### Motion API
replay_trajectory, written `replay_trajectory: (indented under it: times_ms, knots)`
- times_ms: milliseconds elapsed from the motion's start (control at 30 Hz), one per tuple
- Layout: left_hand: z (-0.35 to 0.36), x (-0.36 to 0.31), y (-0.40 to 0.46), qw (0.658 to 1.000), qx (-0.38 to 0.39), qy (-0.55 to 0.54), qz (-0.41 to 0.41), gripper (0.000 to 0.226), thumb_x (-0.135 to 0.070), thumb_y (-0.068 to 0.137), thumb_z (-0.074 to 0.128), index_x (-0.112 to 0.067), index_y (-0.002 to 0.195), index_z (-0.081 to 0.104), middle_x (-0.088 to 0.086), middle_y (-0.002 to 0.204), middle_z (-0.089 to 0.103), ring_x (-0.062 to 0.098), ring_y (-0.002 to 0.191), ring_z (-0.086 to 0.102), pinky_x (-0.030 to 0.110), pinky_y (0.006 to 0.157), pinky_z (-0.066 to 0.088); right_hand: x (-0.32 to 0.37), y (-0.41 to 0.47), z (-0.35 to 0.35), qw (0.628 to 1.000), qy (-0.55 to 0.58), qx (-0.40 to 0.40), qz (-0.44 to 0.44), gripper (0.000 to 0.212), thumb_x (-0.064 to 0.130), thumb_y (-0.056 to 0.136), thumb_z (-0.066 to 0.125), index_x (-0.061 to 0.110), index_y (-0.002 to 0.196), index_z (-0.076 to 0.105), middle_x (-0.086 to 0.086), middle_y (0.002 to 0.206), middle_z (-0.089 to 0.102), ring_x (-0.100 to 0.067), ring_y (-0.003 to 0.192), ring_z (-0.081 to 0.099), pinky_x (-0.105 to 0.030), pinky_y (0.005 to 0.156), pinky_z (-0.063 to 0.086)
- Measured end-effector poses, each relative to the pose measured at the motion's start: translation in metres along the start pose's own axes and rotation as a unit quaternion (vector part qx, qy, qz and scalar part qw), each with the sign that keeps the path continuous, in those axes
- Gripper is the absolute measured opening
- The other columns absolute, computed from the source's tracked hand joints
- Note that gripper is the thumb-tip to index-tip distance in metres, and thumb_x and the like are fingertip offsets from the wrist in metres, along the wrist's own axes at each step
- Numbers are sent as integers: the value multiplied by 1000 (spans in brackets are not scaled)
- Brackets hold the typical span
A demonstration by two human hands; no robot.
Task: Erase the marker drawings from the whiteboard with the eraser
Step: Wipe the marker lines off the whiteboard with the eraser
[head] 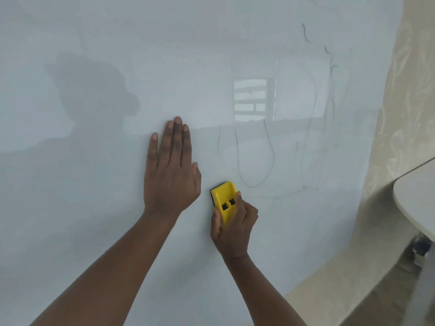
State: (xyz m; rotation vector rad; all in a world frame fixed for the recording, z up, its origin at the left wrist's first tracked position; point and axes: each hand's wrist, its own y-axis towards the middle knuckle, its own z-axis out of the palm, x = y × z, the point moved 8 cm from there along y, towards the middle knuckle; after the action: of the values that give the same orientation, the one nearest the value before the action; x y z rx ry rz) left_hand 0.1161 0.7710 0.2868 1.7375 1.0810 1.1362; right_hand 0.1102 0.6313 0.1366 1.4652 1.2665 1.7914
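Whiteboard (94, 231) — eraser (224, 198) btwn R fingers (239, 198)

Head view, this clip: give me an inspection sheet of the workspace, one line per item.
Surface: whiteboard, glossy, a window reflected in it.
Job's things: yellow eraser against the board; thin marker lines remain up and right of it.
Clutter: nothing seen.
Grippers: left hand flat and open on the board; right hand closed around the eraser.
Cables: nothing seen.
Surroundings: patterned beige wall on the right; edge of a pale rounded table at lower right.
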Motion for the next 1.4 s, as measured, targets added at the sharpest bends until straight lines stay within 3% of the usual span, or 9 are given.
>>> replay_trajectory:
  times_ms: [167, 467, 600, 900, 1000, 1133, 1233, 1300, 1400]
  knots:
    - [8, -3, 2, 999, -19, 32, -31, 71, -32, 100, 28, 3, 159, 7, 21, 169, 10, 31, 158, 4, 47, 129, -5, -93, 21, -16, 995, -9, -8, 99, 63, 36, 89, 54, -2, 137, 39, -25, 107, 53, -33, 101, 44, -45, 87, 43]
    - [10, -6, 2, 995, -16, 78, -52, 71, -34, 100, 29, 2, 159, 10, 23, 168, 13, 32, 158, 6, 52, 129, 4, -209, 73, -42, 959, -4, -42, 282, 65, 41, 91, 47, -1, 140, 38, -25, 107, 49, -40, 106, 43, -57, 93, 41]
    - [11, -6, 2, 994, -20, 90, -56, 72, -34, 100, 30, 2, 159, 11, 21, 167, 8, 29, 158, 0, 53, 129, 7, -162, 70, -31, 973, 44, -27, 226, 63, 41, 89, 53, 2, 137, 42, -22, 104, 52, -38, 101, 44, -53, 88, 43]
    - [9, -4, 2, 994, -18, 91, -52, 73, -35, 98, 35, 2, 158, 17, 20, 167, 14, 31, 157, 12, 48, 130, 9, 23, 79, 0, 982, 84, 4, -172, 56, 41, 86, 68, 8, 129, 53, -13, 103, 63, -31, 90, 57, -40, 73, 43]
    - [8, -5, 4, 992, -12, 106, -62, 72, -34, 98, 33, 3, 158, 18, 20, 167, 14, 31, 158, 12, 50, 129, 10, -23, 115, -13, 989, 63, -31, -132, 58, 40, 86, 67, 5, 129, 54, -14, 103, 58, -33, 90, 55, -40, 72, 42]
    - [10, -8, 4, 991, 3, 113, -73, 73, -33, 97, 32, 3, 158, 17, 18, 168, 13, 30, 158, 11, 50, 129, 10, -118, 167, -30, 989, 56, -78, 112, 61, 39, 87, 64, 3, 134, 48, -23, 102, 55, -38, 98, 50, -46, 79, 41]
    - [12, -10, 2, 990, 17, 117, -74, 73, -32, 95, 33, 2, 158, 16, 19, 168, 14, 31, 158, 11, 50, 129, 12, -128, 178, -28, 972, 78, -83, 205, 61, 39, 88, 60, 7, 136, 43, -24, 106, 51, -41, 105, 48, -53, 85, 42]
    - [13, -9, 3, 990, 21, 118, -71, 74, -32, 95, 34, 1, 158, 15, 18, 168, 13, 31, 158, 10, 50, 129, 11, -102, 177, -23, 972, 98, -80, 198, 61, 39, 87, 61, 9, 137, 42, -22, 106, 51, -40, 104, 48, -52, 86, 42]
    - [12, -6, 4, 991, 18, 118, -67, 74, -33, 95, 35, 0, 158, 17, 18, 168, 14, 31, 158, 13, 49, 129, 13, -23, 166, -12, 993, 95, -48, 39, 61, 40, 88, 63, 5, 136, 47, -17, 103, 55, -35, 97, 49, -44, 80, 39]
